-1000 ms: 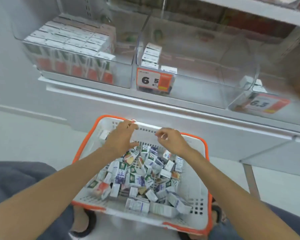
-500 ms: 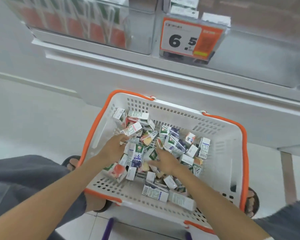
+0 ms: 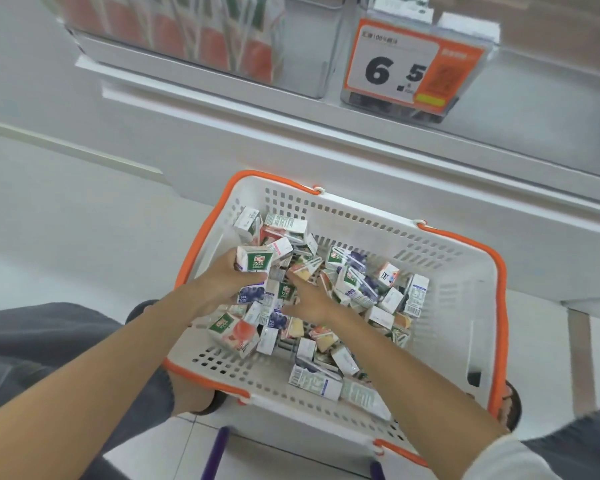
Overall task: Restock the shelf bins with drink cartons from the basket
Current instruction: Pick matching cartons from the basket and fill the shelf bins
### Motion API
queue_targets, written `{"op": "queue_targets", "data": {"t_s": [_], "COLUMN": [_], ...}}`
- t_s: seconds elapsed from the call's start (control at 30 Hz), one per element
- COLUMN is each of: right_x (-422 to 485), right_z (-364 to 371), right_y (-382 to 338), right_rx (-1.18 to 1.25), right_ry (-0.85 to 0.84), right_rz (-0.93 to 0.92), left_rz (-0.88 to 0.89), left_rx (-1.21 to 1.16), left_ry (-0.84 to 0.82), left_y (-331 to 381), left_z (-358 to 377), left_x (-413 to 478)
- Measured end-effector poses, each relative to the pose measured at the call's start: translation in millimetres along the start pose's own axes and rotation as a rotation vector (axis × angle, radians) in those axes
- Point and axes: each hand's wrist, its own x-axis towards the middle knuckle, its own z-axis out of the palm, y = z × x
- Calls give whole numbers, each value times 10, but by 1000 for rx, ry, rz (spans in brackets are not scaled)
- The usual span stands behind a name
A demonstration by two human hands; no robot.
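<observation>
Basket: a white perforated plastic basket with an orange rim (image 3: pixel 498 306) is being viewed from above, just in front of the white shelf base.
Cartons: a loose heap of small white drink cartons (image 3: pixel 354 289) is being contained in the basket, at all angles.
Left hand: the left hand (image 3: pixel 219 284) is being closed, fingers clamped, round a white carton with a green "100%" label (image 3: pixel 255 263) at the heap's left edge.
Right hand: the right hand (image 3: pixel 312 301) is being laid on the heap's middle, fingers fairly straight and together.
Shelf bin: a clear plastic bin (image 3: pixel 302 64) is being occupied by upright red-and-white cartons (image 3: pixel 208 43).
Price tag: an orange-and-white "6.5" tag (image 3: pixel 406 67) is being displayed on the neighbouring bin.
</observation>
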Motion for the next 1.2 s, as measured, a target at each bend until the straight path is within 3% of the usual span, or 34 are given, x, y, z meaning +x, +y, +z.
{"op": "queue_targets", "data": {"t_s": [0.1, 0.17, 0.3, 0.47, 0.6, 0.67, 0.73, 0.9, 0.97, 1.03, 1.1, 1.2], "right_x": [-10, -165, -700, -1440, -1839, -2053, -2251, -2657, -2752, -2764, -2688, -2414], "right_z": [89, 13, -442, -1058, -1264, -1416, -1613, -2237, -2520, -2827, -3100, -3392], "right_y": [24, 38, -37, -387, -608, -711, -819, -1106, -1174, -1204, -1225, -1273], "right_rx": [-162, -85, 122, 380, 311, 385, 403, 402, 408, 398, 314, 170], "right_ry": [29, 65, 306, 323, 392, 332, 383, 708, 855, 1001, 1134, 1198], "right_rz": [31, -7, -121, -328, -382, -401, -453, -584, -615, -637, -614, -510], "left_rz": [27, 61, 118, 175, 331, 433, 556, 898, 1102, 1213, 1150, 975], "left_rx": [9, 29, 78, 186, 228, 211, 211, 189, 321, 519, 710, 817], "left_ry": [7, 0, -56, -210, -259, -277, -267, -133, 120, 483, 712, 661], "left_y": [15, 59, 237, 636, 1094, 1356, 1652, 2454, 2723, 2903, 3000, 3029], "left_z": [10, 33, 87, 359, 572, 632, 679, 742, 679, 559, 437, 300], "left_x": [-25, -53, -175, -456, -732, -843, -959, -1235, -1318, -1290, -1154, -938]}}
